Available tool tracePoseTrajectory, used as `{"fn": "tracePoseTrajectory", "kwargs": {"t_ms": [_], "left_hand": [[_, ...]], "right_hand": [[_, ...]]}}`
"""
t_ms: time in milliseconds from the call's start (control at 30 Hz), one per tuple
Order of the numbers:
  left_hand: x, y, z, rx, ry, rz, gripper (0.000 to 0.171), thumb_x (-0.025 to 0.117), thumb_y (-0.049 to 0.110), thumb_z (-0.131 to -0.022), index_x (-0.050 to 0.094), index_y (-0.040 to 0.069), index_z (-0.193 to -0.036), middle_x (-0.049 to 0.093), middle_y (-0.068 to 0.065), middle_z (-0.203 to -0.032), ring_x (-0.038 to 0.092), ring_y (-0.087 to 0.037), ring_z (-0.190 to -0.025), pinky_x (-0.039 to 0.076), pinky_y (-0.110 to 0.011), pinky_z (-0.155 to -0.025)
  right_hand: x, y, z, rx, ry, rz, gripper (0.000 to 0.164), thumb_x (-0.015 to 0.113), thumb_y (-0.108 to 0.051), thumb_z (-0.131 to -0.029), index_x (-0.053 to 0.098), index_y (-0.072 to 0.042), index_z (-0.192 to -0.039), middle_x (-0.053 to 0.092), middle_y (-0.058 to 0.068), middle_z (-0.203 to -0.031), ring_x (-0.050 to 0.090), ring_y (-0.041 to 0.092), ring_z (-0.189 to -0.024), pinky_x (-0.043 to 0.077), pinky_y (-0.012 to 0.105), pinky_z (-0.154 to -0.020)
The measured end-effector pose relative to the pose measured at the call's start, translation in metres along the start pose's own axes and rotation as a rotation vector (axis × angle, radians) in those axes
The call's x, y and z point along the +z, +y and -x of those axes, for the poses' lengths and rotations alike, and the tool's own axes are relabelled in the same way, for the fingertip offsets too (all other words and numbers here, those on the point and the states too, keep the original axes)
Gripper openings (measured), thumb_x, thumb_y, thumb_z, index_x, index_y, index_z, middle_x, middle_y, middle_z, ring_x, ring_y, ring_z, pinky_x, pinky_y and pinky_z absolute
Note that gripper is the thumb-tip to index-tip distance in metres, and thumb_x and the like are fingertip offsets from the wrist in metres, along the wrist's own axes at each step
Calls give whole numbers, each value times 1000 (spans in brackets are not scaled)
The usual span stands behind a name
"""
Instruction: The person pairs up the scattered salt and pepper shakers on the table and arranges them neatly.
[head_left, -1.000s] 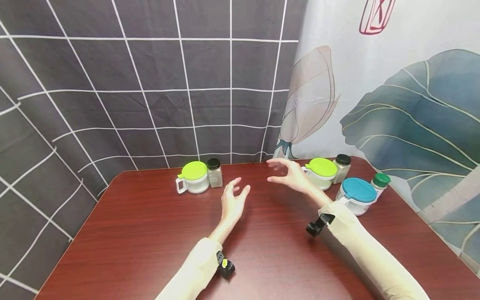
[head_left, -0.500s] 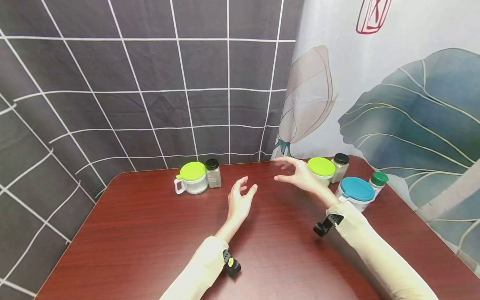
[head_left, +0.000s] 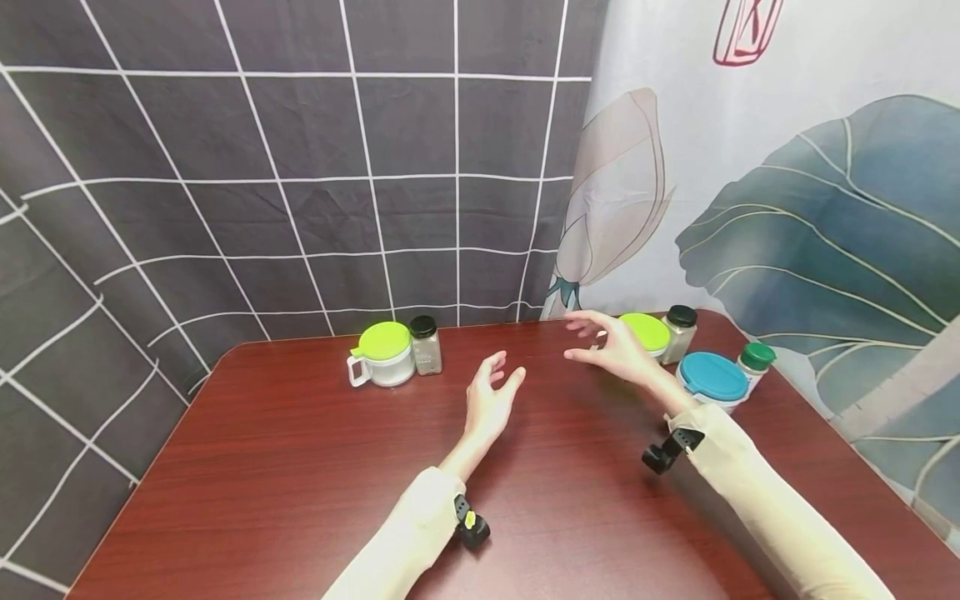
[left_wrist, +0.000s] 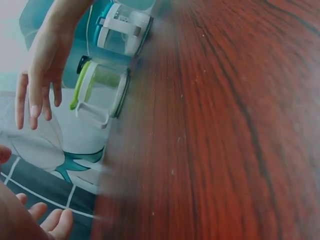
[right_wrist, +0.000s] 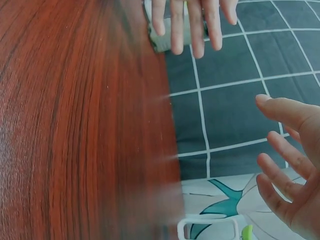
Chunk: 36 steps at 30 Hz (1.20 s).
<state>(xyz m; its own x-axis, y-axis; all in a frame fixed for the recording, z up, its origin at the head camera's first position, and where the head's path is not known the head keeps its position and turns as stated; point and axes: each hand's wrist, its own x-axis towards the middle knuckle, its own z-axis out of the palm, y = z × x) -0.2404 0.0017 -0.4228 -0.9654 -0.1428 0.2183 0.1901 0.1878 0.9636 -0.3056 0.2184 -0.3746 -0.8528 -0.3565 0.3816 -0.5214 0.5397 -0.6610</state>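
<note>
a person's two hands hover over a glossy red-brown table (head_left: 300, 467). the left hand (head_left: 489, 404) is near the middle, wide and bare, its fingers gently bent and thumb apart. the right hand (head_left: 618, 350), farther back, is wide too, its thumb spread from its fingers around bare air. in the head view it partly covers a white-bodied jar with a lime lid (head_left: 649, 331); the left wrist view is soft, but hand and jar seem apart. this jar stands upright near the back edge, just beside a black-capped bottle (head_left: 679, 335). nearer the person are a blue-lidded jar (head_left: 712, 377) and a green-capped bottle (head_left: 756, 360). well to the left, a second lime-lidded jar (head_left: 386, 358), handle facing left, stands beside another black-capped bottle (head_left: 426, 348). behind hang a grey gridded cloth (head_left: 412, 125) and a white floral curtain (head_left: 675, 142).
</note>
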Motion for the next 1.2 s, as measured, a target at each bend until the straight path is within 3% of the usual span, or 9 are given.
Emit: {"fn": "tracePoseTrajectory", "kwargs": {"t_ms": [300,533,767,967,1200], "left_hand": [[9,2,-1,-9,-12,-35,46,67,28,-88,57,8,-129,60,-17,-130,59,-37,-116,45,-49,-99],[16,4,-5,-6,-31,-32,46,66,27,-88,57,8,-129,60,-17,-130,59,-37,-117,45,-48,-100],[20,9,-11,13,-30,-25,46,66,27,-89,57,7,-129,63,-13,-129,60,-36,-115,45,-48,-100],[25,14,-14,16,-58,-11,45,65,28,-89,57,7,-129,65,-15,-124,61,-34,-115,46,-46,-99],[25,18,-16,-24,-79,25,45,64,29,-90,57,8,-130,67,-14,-123,63,-29,-115,50,-41,-96]], "right_hand": [[-10,7,1,-4,-7,3,59,79,-11,-77,55,-1,-130,66,20,-116,59,32,-96,52,48,-79],[-24,8,3,-22,14,57,59,80,-11,-76,56,-5,-130,68,17,-113,60,24,-95,51,51,-83],[-38,11,6,-8,19,109,58,79,-18,-78,56,-11,-131,67,14,-115,62,31,-102,47,49,-91],[-46,16,10,-4,22,100,58,77,-16,-80,54,-9,-133,65,18,-118,60,33,-105,45,49,-95],[-53,21,13,-11,53,128,58,79,-13,-78,56,-10,-131,67,15,-113,61,34,-102,47,52,-88]]}}
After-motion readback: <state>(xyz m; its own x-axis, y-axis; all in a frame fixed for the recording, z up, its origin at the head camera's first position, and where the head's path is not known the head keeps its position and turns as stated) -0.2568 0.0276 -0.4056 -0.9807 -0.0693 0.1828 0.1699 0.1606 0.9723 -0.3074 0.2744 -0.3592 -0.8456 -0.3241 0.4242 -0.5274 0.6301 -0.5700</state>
